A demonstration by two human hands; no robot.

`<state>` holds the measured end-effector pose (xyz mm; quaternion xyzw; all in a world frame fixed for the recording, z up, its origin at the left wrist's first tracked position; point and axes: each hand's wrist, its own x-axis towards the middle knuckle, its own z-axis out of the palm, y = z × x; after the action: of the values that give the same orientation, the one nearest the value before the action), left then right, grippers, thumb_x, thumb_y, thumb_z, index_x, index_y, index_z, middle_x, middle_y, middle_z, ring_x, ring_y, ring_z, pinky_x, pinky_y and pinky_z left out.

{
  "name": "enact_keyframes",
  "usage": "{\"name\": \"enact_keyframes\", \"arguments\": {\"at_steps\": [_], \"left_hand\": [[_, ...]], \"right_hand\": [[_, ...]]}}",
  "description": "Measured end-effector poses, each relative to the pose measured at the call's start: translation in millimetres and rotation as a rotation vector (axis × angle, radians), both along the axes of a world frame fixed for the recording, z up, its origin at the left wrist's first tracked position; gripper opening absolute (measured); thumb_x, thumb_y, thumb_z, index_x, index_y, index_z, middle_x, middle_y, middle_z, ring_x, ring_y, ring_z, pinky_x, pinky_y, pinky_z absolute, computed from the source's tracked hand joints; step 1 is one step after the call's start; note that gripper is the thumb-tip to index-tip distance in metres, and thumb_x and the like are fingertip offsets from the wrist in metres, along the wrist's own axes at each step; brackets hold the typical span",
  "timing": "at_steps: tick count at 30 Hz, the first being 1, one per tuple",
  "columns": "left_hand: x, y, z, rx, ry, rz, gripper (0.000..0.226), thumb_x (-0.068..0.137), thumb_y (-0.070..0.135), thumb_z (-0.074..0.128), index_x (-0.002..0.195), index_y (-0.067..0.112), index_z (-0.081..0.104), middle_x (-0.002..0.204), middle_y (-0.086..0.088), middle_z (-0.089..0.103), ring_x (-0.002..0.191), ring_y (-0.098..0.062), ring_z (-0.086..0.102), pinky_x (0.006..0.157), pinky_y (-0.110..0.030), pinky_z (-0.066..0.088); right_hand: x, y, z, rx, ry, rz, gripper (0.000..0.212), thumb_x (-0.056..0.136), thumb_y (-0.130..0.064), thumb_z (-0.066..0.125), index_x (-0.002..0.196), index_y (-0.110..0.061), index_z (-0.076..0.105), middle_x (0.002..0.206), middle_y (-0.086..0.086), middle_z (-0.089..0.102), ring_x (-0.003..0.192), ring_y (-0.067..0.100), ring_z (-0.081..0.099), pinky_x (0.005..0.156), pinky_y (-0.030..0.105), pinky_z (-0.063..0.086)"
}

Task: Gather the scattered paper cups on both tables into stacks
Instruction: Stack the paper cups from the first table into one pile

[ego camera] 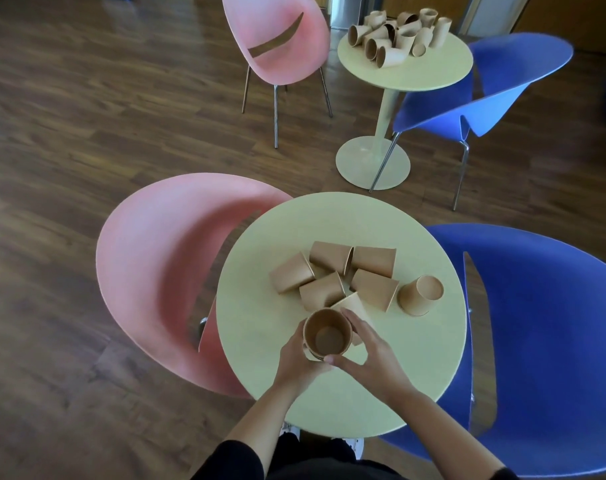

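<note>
Near table sits front and centre, one chair tucked at its left, another chair at its right. On it, an upright cup at the near side, left hand on its left, right hand on its right. Just behind, a cluster of tipped cups; to their right, apart, an upside-down cup. Farther back and right, the second table carries a heap of cups, chairs either side
</note>
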<state>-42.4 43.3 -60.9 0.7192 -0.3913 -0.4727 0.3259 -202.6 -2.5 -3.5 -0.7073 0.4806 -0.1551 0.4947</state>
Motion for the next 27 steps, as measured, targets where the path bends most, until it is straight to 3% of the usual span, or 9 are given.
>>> {"name": "enact_keyframes", "arguments": {"at_steps": [2, 5, 8, 15, 18, 21, 27], "left_hand": [[0, -1, 1, -0.004, 0.0, 0.0, 0.072, 0.054, 0.031, 0.085, 0.117, 0.039, 0.052, 0.108, 0.017, 0.066, 0.102, -0.004, 0.061, 0.083, -0.024, 0.052], [1, -1, -2, -0.026, -0.031, -0.02, 0.074, 0.055, 0.032, 0.089, 0.117, 0.041, 0.05, 0.112, 0.018, 0.064, 0.103, -0.003, 0.06, 0.084, -0.02, 0.051], [1, -1, -7, -0.035, -0.058, -0.025, 0.081, 0.056, 0.029, 0.091, 0.124, 0.033, 0.048, 0.12, 0.013, 0.062, 0.111, -0.008, 0.059, 0.094, -0.024, 0.051], [3, -1, -11, -0.06, -0.067, -0.039, 0.083, 0.056, 0.024, 0.091, 0.123, 0.039, 0.043, 0.121, 0.013, 0.061, 0.113, -0.008, 0.058, 0.096, -0.02, 0.049], [6, -1, -7, -0.079, -0.067, -0.041, 0.082, 0.051, 0.027, 0.093, 0.116, 0.044, 0.046, 0.116, 0.02, 0.062, 0.109, -0.001, 0.059, 0.091, -0.016, 0.05], [11, -1, -6, -0.106, -0.061, -0.015, 0.081, 0.048, 0.024, 0.094, 0.112, 0.045, 0.05, 0.111, 0.024, 0.064, 0.107, 0.006, 0.058, 0.089, -0.015, 0.049], [31, 0, -4, -0.105, -0.074, 0.02, 0.079, 0.048, 0.02, 0.094, 0.108, 0.047, 0.049, 0.108, 0.038, 0.059, 0.103, 0.011, 0.056, 0.085, -0.009, 0.045]], "right_hand": [[1, 2, -7, 0.01, 0.046, 0.037, 0.07, 0.079, -0.047, 0.071, 0.129, -0.057, 0.023, 0.124, -0.04, 0.036, 0.115, -0.022, 0.034, 0.091, -0.001, 0.028], [1, 3, -24, -0.021, 0.153, 0.056, 0.074, 0.079, -0.059, 0.063, 0.141, -0.046, 0.025, 0.137, -0.026, 0.039, 0.126, -0.002, 0.035, 0.106, 0.019, 0.03], [2, 2, -36, -0.137, 0.295, 0.068, 0.077, 0.082, -0.062, 0.057, 0.146, -0.035, 0.023, 0.148, -0.017, 0.03, 0.137, 0.009, 0.025, 0.112, 0.025, 0.018], [3, 1, -40, -0.149, 0.363, 0.058, 0.076, 0.081, -0.069, 0.046, 0.146, -0.036, 0.024, 0.148, -0.013, 0.028, 0.136, 0.011, 0.026, 0.111, 0.029, 0.019], [4, -10, -35, -0.095, 0.358, -0.059, 0.066, 0.085, -0.066, 0.046, 0.141, -0.033, 0.035, 0.145, -0.009, 0.033, 0.13, 0.019, 0.036, 0.108, 0.033, 0.028], [9, -27, -41, -0.111, 0.39, -0.172, 0.071, 0.084, -0.07, 0.036, 0.14, -0.026, 0.037, 0.139, -0.002, 0.042, 0.125, 0.024, 0.044, 0.102, 0.037, 0.033], [28, -50, -55, -0.088, 0.611, -0.182, 0.077, 0.086, -0.06, 0.05, 0.143, -0.015, 0.026, 0.14, 0.004, 0.04, 0.129, 0.023, 0.04, 0.099, 0.039, 0.036]]}}
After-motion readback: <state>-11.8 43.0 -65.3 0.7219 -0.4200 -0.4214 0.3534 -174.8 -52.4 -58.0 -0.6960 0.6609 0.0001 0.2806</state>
